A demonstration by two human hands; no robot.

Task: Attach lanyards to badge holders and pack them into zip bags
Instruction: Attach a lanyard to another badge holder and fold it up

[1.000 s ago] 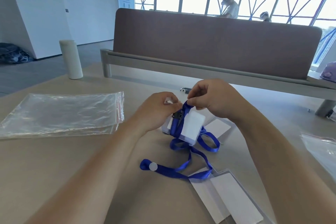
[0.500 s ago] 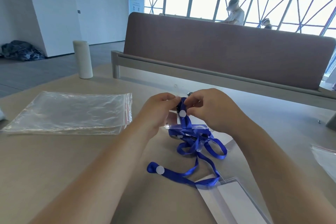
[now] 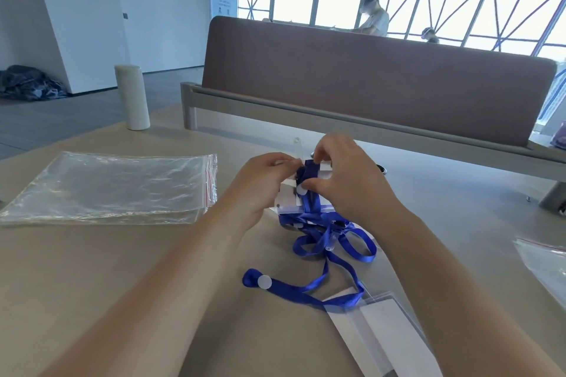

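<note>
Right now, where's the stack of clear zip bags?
Head view, left side: the stack of clear plastic zip bags lies flat on the beige table, left of the left hand.

The light wooden table [image 3: 92, 285] carried the following. A stack of clear zip bags [image 3: 113, 187] lay flat at the left, red seal stripes toward the centre. A white cylinder [image 3: 132, 97] stood upright at the far left. A tangle of blue lanyards [image 3: 333, 242] lay at the centre, one strap crossing the top of the flat badge holders [image 3: 382, 333] at the near right. A raised badge holder [image 3: 286, 199] stood behind the tangle; contact with the surface could not be determined. Another zip bag [image 3: 542, 263] lay at the right edge. A grey rail [image 3: 275, 104] bounded the far side.
</note>
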